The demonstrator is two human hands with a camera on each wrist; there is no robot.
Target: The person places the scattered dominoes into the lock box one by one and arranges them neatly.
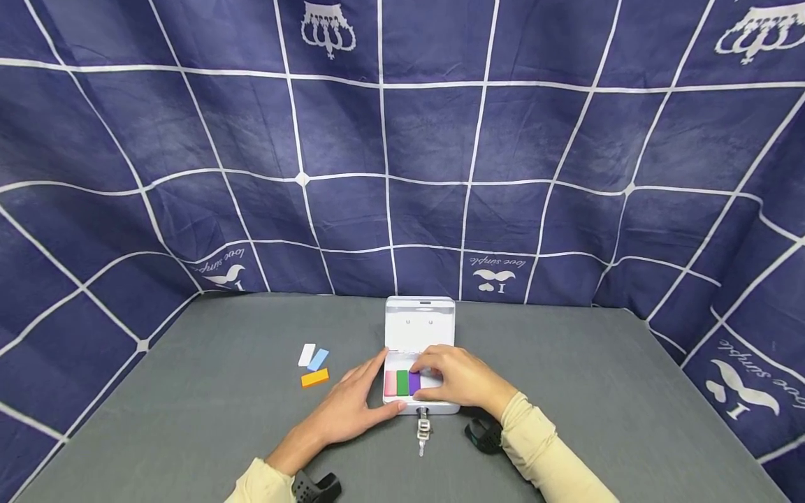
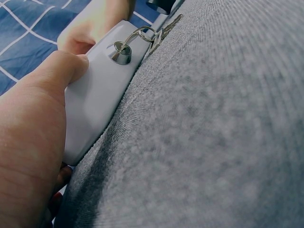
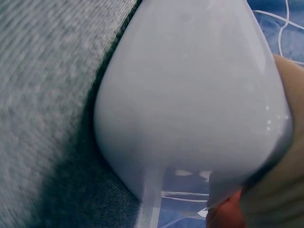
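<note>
The white box [image 1: 440, 407], taken as reference, stands on the grey counter [image 1: 534, 349] with its lid [image 1: 420, 328] raised at its rear. Inside the box, in its left part, a pink block [image 1: 390, 383], a green block [image 1: 402, 383] and a purple block [image 1: 414, 384] lie side by side in that order from the left. The right hand [image 1: 465, 377] reaches over the right side of the box; its fingers are narrowed on the purple block, pinching it between thumb at the front end and fingertips at the rear end. The left hand [image 1: 355, 405] is spread wide at the box's front left corner, fingers extended along the left wall and thumb resting on the front edge. A lock [image 2: 119, 53] is fitted in the box's front wall, with keys [image 1: 423, 433] on a ring lying before it. Left of the box, apart from it, lie a white block [image 1: 306, 354], a blue block [image 1: 318, 360] and, nearest the person, an orange block [image 1: 314, 378]. A blue curtain [image 1: 434, 133] with white lines hangs behind the box.
</note>
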